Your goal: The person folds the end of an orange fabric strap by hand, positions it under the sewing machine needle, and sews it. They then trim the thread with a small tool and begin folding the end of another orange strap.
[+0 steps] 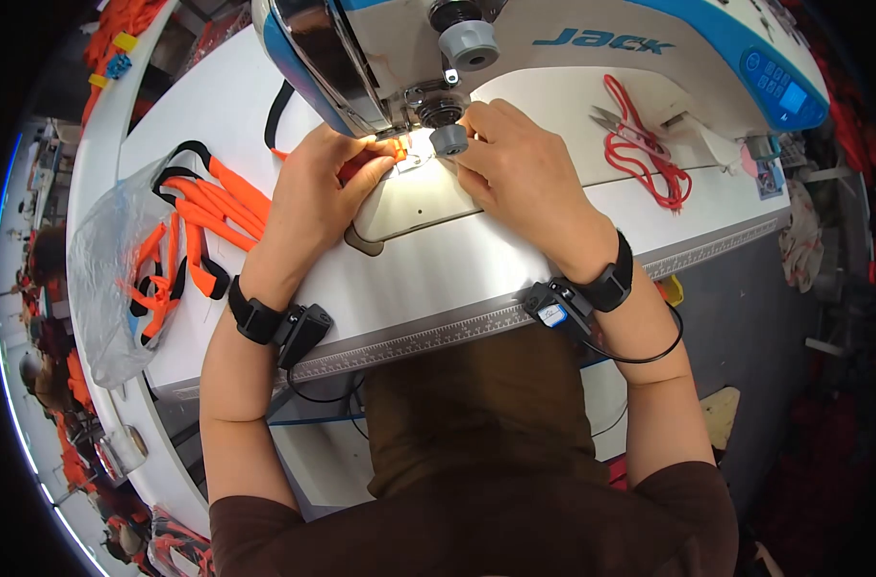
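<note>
At the needle of the white-and-blue sewing machine [592,27], my left hand [318,188] is closed, thumb and fingers pinching a small orange strap end [400,150] by the presser foot. My right hand [525,168] is on the other side of the needle, its fingers bent together near the grey knob [449,140]. What those right fingertips hold, if anything, is hidden behind the machine head. A lamp brightly lights the needle plate [414,207] between both hands. Left of my left hand lies a pile of orange straps with black ends [222,197].
Scissors [606,119] lie with a looped red cord [638,168] right of my right hand. A clear plastic bag [111,279] sits at the table's left side. A ruler strip [428,337] runs along the front edge. Wrist straps with cabled devices [305,332] are on both arms.
</note>
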A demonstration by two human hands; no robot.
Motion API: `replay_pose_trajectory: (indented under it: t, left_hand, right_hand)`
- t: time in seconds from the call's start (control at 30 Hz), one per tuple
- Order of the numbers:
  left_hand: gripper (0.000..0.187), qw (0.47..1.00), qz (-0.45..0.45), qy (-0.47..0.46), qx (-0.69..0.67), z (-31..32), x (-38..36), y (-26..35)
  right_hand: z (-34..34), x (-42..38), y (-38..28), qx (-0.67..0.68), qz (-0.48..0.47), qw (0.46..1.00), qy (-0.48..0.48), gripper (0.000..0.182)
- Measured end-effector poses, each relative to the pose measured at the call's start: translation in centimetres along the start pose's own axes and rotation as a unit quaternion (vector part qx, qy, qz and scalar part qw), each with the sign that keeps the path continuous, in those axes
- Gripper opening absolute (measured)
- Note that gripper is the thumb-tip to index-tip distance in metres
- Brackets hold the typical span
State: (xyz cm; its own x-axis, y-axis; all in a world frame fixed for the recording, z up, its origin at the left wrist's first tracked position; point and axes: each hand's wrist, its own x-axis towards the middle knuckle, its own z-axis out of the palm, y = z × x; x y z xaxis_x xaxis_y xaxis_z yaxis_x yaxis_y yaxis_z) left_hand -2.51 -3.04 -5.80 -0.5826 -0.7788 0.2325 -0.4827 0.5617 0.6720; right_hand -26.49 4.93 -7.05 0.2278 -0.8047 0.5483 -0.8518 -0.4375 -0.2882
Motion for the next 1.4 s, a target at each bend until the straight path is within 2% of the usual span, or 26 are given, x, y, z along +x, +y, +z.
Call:
replay_pose_trajectory:
  t: [0.07, 0.2, 0.27, 0.5, 0.77, 0.97, 1.13, 1.4]
  left_hand:
    - [0.032, 1.000, 0.007, 0.009, 0.006, 0.1, 0.0, -0.1]
    - [0.032, 1.000, 0.011, 0.006, 0.014, -0.1, 0.0, 0.1]
    - [0.021, 1.000, -0.013, -0.006, 0.022, -0.2, 0.0, 0.2]
    - [0.022, 0.998, 0.007, -0.001, 0.061, -0.1, 0.1, 0.4]
    - [0.030, 0.996, -0.084, 0.012, 0.034, 0.6, 0.5, 0.9]
    - [0.029, 0.998, -0.011, 0.031, 0.059, 0.6, 0.6, 0.8]
    - [0.029, 0.998, -0.010, 0.031, 0.048, 0.5, 0.8, 1.0]
    - [0.029, 0.999, -0.010, 0.028, 0.025, 0.5, 0.7, 0.7]
  right_hand:
    - [0.1, 0.0, 0.0, 0.003, -0.003, 1.000, 0.003, 0.002]
    - [0.1, 0.0, -0.1, 0.008, -0.005, 1.000, 0.006, 0.003]
    - [0.1, 0.0, -0.2, 0.007, -0.004, 1.000, 0.004, 0.004]
    - [-0.2, 0.0, 0.0, 0.010, -0.005, 1.000, -0.009, 0.008]
    - [-0.4, 0.1, -0.1, 0.004, -0.005, 1.000, -0.015, 0.009]
    - [-0.9, 0.1, 0.1, 0.025, 0.007, 1.000, -0.016, 0.008]
    - [-0.9, 0.0, 0.0, 0.030, 0.058, 0.998, -0.020, 0.009]
    - [-1.0, 0.0, 0.0, 0.039, 0.066, 0.997, -0.020, 0.009]
